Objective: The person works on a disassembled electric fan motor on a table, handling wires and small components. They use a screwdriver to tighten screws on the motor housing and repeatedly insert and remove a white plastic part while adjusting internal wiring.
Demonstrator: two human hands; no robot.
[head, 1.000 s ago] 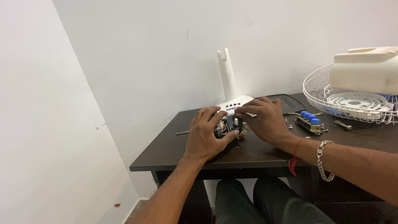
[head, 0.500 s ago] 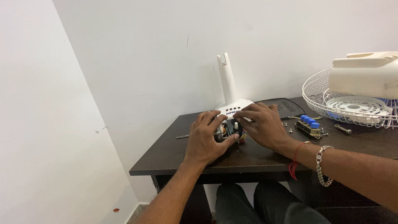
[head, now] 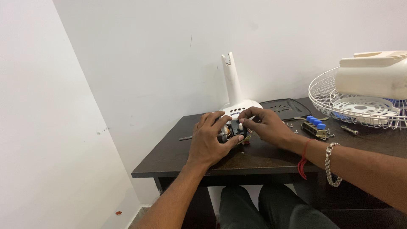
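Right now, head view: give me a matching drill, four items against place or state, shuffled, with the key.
Items:
1. small motor
2. white fan stand
3. wire fan guard
4. switch block with blue buttons

Places or states:
A. far right of the table, a cream housing resting on it
B. held between the left hand and right hand
C. upright behind the hands, by the wall
D. flat on the table, right of the hands

Pairs: 1-B, 2-C, 3-A, 4-D
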